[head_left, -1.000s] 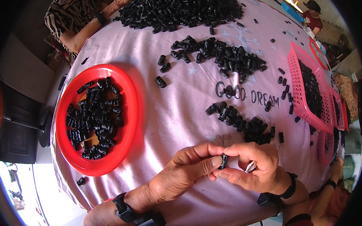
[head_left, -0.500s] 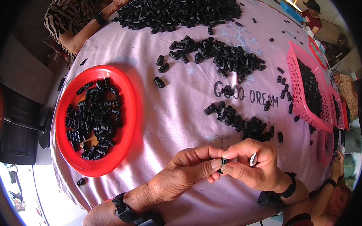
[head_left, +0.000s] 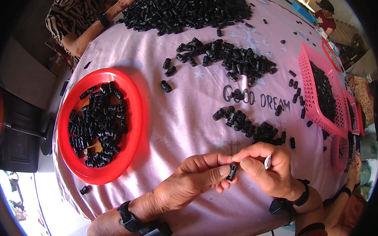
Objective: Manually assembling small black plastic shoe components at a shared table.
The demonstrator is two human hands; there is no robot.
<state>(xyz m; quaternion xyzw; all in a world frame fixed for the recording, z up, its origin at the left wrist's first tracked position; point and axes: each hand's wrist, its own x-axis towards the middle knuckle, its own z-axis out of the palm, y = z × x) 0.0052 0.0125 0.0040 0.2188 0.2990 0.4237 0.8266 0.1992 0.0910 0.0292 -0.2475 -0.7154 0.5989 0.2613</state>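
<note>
Pink tablecloth (head_left: 177, 139) fills most of the frame. Big pile of black plastic parts (head_left: 184, 10), top centre. Red plate (head_left: 136, 120) at left, loaded with same parts. Pink basket (head_left: 309, 87) at right, also holding black parts. Smaller heap (head_left: 245, 62), upper centre; nearer cluster (head_left: 244, 122) right of centre, just above the hands. Left hand (head_left: 181, 186), lower centre: thumb and index pinching one black part (head_left: 231, 172), tilted, lower centre. Right hand (head_left: 273, 175) beside it: index fingertip meets left index, thumb raised apart, other fingers curled around silver tool (head_left: 267, 162), one end showing.
</note>
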